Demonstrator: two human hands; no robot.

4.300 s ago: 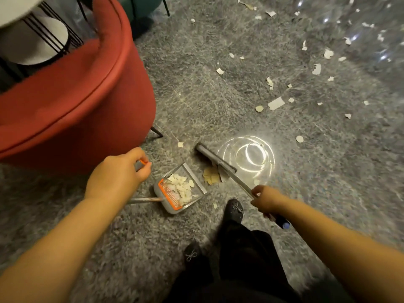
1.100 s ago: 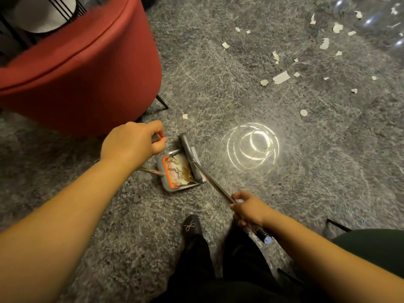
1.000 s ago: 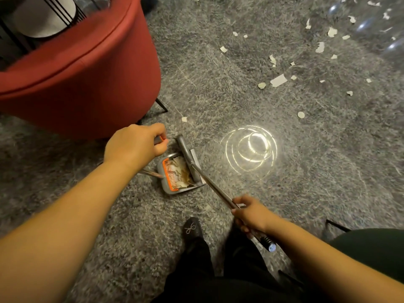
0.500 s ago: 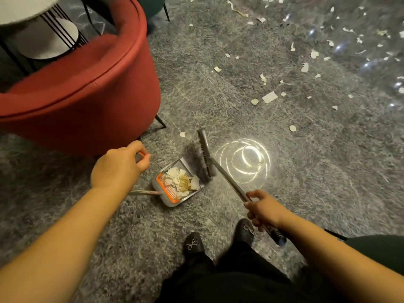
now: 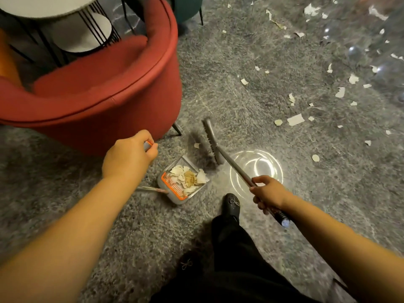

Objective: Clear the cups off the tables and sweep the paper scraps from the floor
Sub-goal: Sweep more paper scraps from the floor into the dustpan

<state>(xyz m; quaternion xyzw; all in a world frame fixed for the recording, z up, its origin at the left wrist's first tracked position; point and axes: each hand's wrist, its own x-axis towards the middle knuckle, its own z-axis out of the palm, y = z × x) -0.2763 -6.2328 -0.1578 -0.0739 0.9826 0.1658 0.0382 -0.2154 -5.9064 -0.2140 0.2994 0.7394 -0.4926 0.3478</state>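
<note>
Broom (image 5: pixel 213 142) lifted clear of dustpan (image 5: pixel 182 182), head at twelve o'clock. Right hand (image 5: pixel 267 193) grips broom; left hand (image 5: pixel 129 157) grips pan handle. Risk: tilting pan spills scraps (image 5: pixel 188 177).

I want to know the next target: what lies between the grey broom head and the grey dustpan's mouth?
In the head view, one small white paper scrap lies on the grey carpet between the broom head and the dustpan.
</note>
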